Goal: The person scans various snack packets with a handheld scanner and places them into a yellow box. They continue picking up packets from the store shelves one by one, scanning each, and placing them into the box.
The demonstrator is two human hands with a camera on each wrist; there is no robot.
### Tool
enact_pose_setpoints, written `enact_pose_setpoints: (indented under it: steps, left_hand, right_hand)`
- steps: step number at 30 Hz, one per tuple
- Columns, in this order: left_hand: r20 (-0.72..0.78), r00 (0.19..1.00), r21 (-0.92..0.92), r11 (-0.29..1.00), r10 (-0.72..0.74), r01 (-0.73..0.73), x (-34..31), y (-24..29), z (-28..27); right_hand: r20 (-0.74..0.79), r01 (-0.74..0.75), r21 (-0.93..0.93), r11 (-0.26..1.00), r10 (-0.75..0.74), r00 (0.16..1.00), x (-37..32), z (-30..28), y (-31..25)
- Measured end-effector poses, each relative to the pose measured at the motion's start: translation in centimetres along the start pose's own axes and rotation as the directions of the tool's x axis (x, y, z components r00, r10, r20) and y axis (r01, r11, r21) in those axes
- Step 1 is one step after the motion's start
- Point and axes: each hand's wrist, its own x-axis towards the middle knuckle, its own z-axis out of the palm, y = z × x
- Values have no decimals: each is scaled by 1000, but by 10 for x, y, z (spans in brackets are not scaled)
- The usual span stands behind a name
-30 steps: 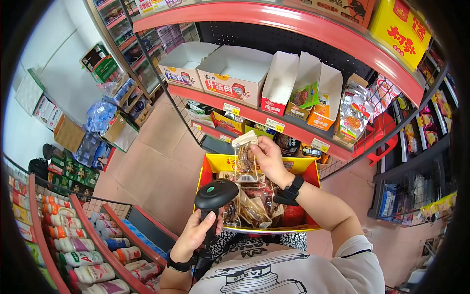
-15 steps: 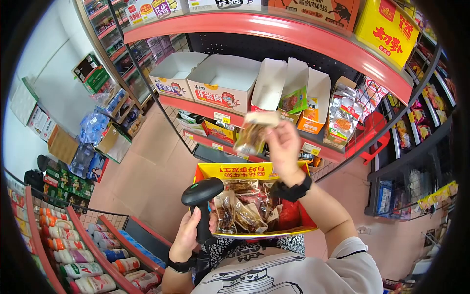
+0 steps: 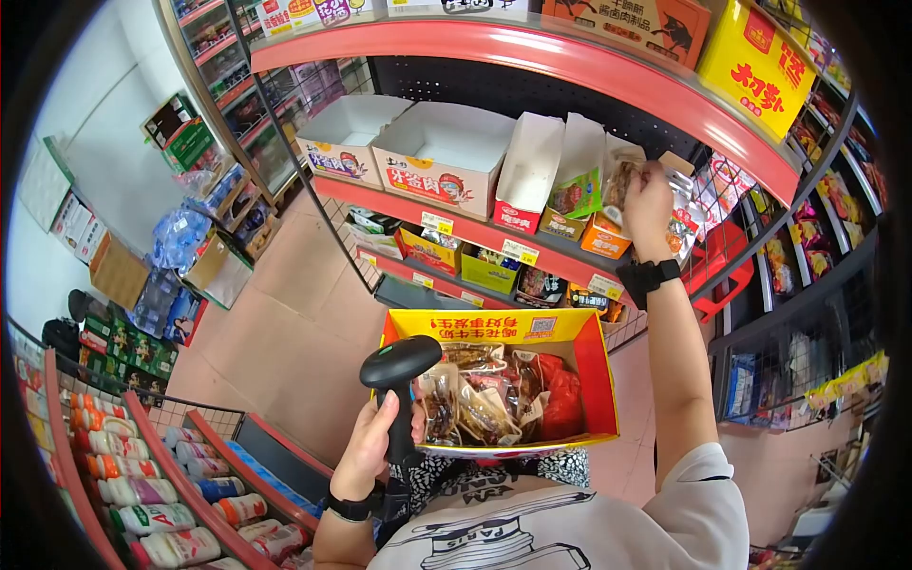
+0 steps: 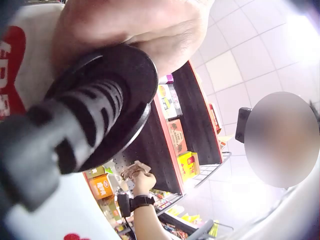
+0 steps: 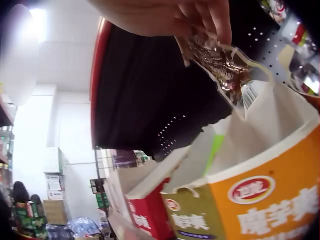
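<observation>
My right hand (image 3: 649, 211) pinches a clear-fronted snack packet (image 5: 220, 67) with brown food inside by its top edge. The packet hangs over the orange-fronted display box (image 5: 270, 185) on the shelf, its lower end at the box's opening. In my left hand (image 3: 366, 442) is a black barcode scanner (image 3: 403, 380), gripped by its handle; its base and ribbed cable fill the left wrist view. Just beside the scanner, a yellow and red carton (image 3: 597, 366) sits at my lap with several similar packets (image 3: 489, 408) and a red bag (image 3: 562, 397) inside.
White display boxes (image 3: 442, 171) line the shelf, and a narrow box beside the orange one holds a green packet (image 3: 577, 195). Silver packets fill a box to the right. A red shelf edge (image 3: 513, 47) runs above. Bottles (image 3: 142, 489) stand on racks at lower left.
My right hand has lifted the packet out from above the carton and carried it up and right to the orange box on the shelf. The left hand keeps holding the scanner.
</observation>
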Motion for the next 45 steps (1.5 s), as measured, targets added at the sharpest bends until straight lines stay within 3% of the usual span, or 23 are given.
enact_pose_setpoints:
  steps: [2, 6, 9, 12, 14, 15, 18, 22, 24, 27, 30, 33, 35, 36, 37, 39, 45]
  left_hand:
    - [-2, 1000, 22, 1000, 7, -7, 0, 0, 0]
    - [-4, 1000, -30, 999, -21, 21, -2, 1, 0]
    - [-14, 1000, 31, 999, 13, -12, -2, 0, -1]
    - [-23, 1000, 16, 1000, -7, 7, -1, 0, -1]
    - [11, 1000, 33, 999, 6, -7, 0, 0, -2]
    - [12, 1000, 33, 999, 7, -7, 0, -1, -2]
    - [-2, 1000, 37, 999, 3, -3, -1, -1, -3]
    - [-4, 1000, 31, 1000, 1, -1, 0, -2, -3]
    - [-3, 1000, 26, 1000, 2, -2, 0, -3, -4]
    - [28, 1000, -17, 1000, -5, 6, 0, -1, -5]
    - [37, 999, -14, 1000, 15, -14, 0, -2, -5]
    - [32, 999, -3, 1000, 18, -17, 0, -3, -6]
    - [30, 999, -6, 1000, 16, -16, -1, -3, -7]
    - [31, 999, -19, 1000, 12, -11, -1, -3, -8]
    - [33, 999, -34, 999, 8, -7, -1, -4, -8]
    - [43, 999, -39, 999, 20, -19, -1, -3, -8]
    - [69, 998, 24, 1000, 8, -10, 2, -4, -11]
  right_hand:
    - [88, -9, 39, 999, 6, 996, -1, 14, 11]
    - [60, -36, -13, 999, 36, 998, 2, 16, 11]
    - [93, -40, 31, 999, 37, 995, 5, 11, 14]
    - [40, -19, 84, 996, 16, 999, 8, 8, 16]
    - [4, -40, 262, 964, 41, 999, 11, 5, 15]
    - [4, -39, 262, 964, 40, 999, 13, 4, 16]
    - [-74, -42, 520, 853, 94, 993, 18, 2, 12]
    - [-130, -44, 620, 783, 159, 979, 20, 3, -7]
    - [5, -174, 845, 505, 319, 948, 18, 3, -36]
    - [125, -231, 848, 478, 243, 962, 16, 31, -47]
    - [71, -84, 633, 770, 50, 996, 14, 46, -79]
    - [89, -3, 466, 885, -44, 995, 12, 71, -94]
    - [159, -59, 369, 928, 0, 987, 16, 92, -92]
    - [74, 22, 244, 969, -41, 996, 18, 94, -95]
    - [65, 26, 249, 968, -43, 997, 22, 97, -96]
    - [202, -162, 278, 947, 107, 973, 30, 103, -92]
    - [215, -152, 96, 984, 128, 968, 49, 118, -64]
